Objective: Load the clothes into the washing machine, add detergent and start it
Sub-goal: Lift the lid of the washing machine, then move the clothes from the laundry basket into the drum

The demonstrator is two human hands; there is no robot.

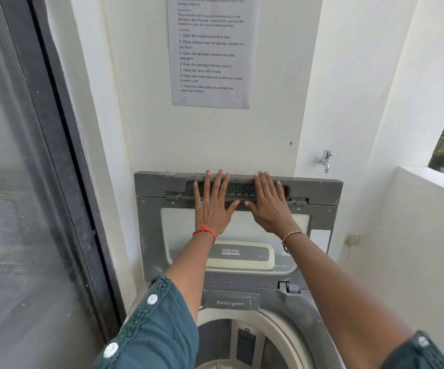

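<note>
Nearest you, the drum (242,342) stands open. No clothes show in its visible part or elsewhere in view. Just behind its rim sits the detergent drawer (230,303), apparently pushed in. Beyond it, the lid (319,217) stands upright against the wall. Your left hand (211,209) and right hand (270,209) lie flat on its upper panel, fingers (216,187) straight and spread, gripping nothing. Treat the lid as rigid, hinged and liable to drop. Take hold along its top edge or at the recess between your hands.

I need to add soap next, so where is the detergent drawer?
In the head view, the detergent drawer sits low at centre, at the back rim of the open drum, just below the raised lid.
</note>
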